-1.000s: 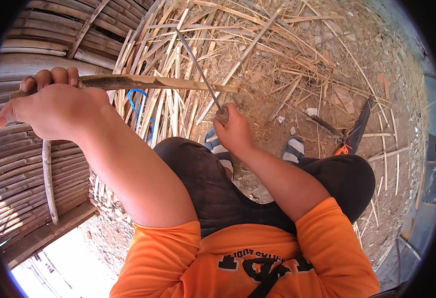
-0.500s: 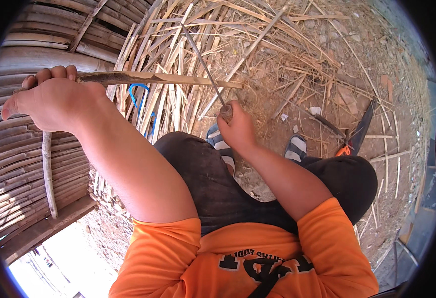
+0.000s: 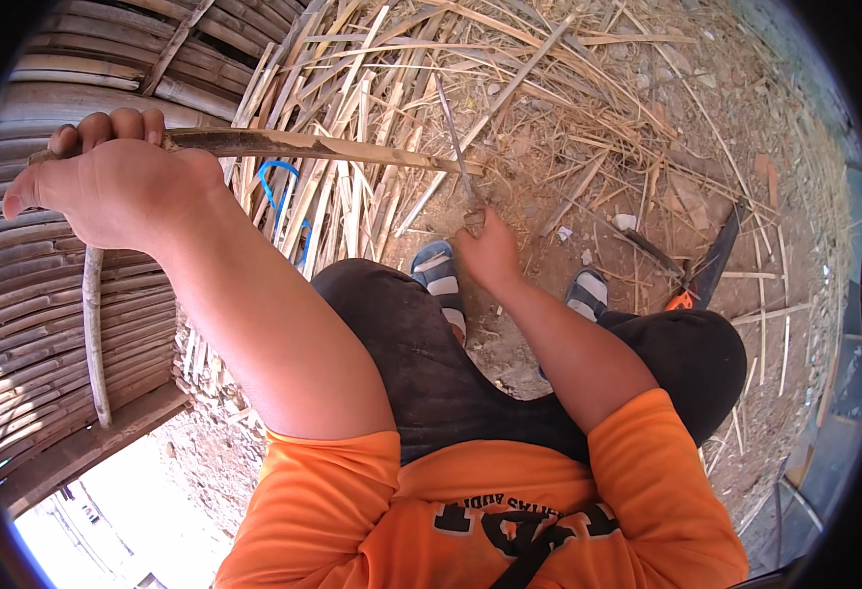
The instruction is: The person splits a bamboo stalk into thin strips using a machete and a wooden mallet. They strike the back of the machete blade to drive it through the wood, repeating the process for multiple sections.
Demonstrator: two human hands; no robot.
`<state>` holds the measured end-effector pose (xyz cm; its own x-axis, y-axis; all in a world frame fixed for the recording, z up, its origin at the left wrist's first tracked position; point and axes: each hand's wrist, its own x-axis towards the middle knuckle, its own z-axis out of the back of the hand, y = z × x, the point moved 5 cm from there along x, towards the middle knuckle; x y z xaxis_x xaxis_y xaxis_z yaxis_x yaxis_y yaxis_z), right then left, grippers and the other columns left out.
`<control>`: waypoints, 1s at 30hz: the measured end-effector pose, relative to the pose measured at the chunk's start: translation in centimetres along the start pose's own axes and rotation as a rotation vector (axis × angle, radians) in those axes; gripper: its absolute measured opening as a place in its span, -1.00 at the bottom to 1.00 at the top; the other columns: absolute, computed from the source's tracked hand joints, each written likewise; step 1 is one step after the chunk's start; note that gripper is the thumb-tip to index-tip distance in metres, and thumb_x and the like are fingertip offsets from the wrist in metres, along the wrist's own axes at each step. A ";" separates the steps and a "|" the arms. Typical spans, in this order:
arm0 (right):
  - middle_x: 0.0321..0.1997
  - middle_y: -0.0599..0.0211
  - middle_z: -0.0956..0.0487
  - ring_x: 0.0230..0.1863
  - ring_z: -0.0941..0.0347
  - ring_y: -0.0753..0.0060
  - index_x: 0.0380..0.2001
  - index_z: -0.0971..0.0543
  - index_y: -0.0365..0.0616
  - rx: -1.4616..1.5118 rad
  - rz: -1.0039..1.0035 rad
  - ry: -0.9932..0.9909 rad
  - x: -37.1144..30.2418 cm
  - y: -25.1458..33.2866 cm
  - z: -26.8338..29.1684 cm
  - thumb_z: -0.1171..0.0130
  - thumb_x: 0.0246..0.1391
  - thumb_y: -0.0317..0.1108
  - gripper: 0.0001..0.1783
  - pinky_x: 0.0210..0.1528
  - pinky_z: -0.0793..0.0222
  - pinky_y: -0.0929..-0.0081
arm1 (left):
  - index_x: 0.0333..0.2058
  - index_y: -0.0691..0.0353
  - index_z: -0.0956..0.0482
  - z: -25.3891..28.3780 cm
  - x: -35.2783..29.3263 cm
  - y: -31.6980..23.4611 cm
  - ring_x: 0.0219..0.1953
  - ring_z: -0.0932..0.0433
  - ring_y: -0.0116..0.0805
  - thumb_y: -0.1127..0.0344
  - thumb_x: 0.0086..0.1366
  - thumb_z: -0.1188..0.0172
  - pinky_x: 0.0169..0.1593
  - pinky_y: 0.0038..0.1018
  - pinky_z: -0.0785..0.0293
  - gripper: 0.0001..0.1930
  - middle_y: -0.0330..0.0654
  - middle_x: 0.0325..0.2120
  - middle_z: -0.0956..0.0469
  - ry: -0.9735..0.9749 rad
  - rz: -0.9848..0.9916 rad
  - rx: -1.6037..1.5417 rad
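My left hand (image 3: 127, 191) is closed around one end of a long split bamboo piece (image 3: 323, 147), holding it out to the right. The bamboo's far end shows a pale face with darker patches. My right hand (image 3: 490, 253) grips the short handle of a long, thin-bladed knife (image 3: 456, 137). Its blade points away from me and crosses the bamboo near the right end; I cannot tell whether they touch.
Loose bamboo strips (image 3: 352, 98) lie heaped ahead, with a blue strap (image 3: 277, 187) among them. A slatted bamboo wall (image 3: 38, 314) stands at the left. On the dirt at right rests a dark-bladed tool with an orange handle (image 3: 681, 299). My sandalled feet (image 3: 441, 280) are between.
The knife has swung to the right along the bamboo, its tip now farther right and lower. My right hand moved slightly right and nearer. The bamboo tilted a little.
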<state>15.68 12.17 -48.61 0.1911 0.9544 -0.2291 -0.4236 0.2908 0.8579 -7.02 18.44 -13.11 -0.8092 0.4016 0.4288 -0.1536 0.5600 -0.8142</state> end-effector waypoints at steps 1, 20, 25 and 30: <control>-0.27 -0.17 -0.64 -0.15 -0.61 -0.19 -0.11 -0.52 -0.29 0.048 0.018 0.013 -0.1 2.3 0.5 -0.27 0.01 -0.30 -0.61 -0.09 -0.50 -0.01 | -0.40 0.21 -0.25 -0.1 0.0 -0.1 -0.62 0.03 -0.43 -0.37 0.48 0.51 -0.52 -0.45 0.02 -0.29 -0.30 -0.67 -0.12 0.025 -0.014 -0.005; -0.34 -0.18 -0.62 -0.23 -0.59 -0.25 -0.23 -0.49 -0.30 0.174 0.195 0.006 -0.8 8.7 1.9 -0.30 -0.01 -0.32 -0.67 -0.19 -0.47 0.01 | -0.43 0.14 -0.21 -1.0 -0.2 -0.3 -0.58 0.03 -0.36 -0.40 0.46 0.57 -0.50 -0.42 0.01 -0.30 -0.28 -0.60 -0.14 0.210 -0.033 -0.041; -0.28 -0.17 -0.63 -0.17 -0.61 -0.21 -0.13 -0.50 -0.30 0.051 0.186 0.092 -0.5 7.0 0.7 -0.30 0.00 -0.29 -0.60 -0.12 -0.50 0.05 | -0.44 0.11 -0.21 -1.5 0.2 0.1 -0.61 0.10 -0.39 -0.50 0.39 0.49 -0.50 -0.44 0.10 -0.27 -0.31 -0.64 -0.07 0.425 -0.009 -0.153; -0.17 -0.13 -0.65 -0.08 -0.61 -0.13 -0.01 -0.53 -0.29 -0.238 -0.220 0.154 0.6 -4.5 0.0 -0.23 0.00 -0.28 -0.52 -0.02 -0.49 0.08 | -0.47 0.07 -0.22 -1.4 0.3 0.0 -0.64 0.14 -0.44 -0.53 0.36 0.40 -0.52 -0.46 0.19 -0.29 -0.33 -0.68 0.00 0.592 0.093 -0.409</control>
<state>17.69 11.47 -52.61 0.1730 0.8610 -0.4783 -0.5854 0.4804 0.6531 -6.49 19.57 -12.42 -0.3479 0.7210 0.5993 0.2189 0.6841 -0.6958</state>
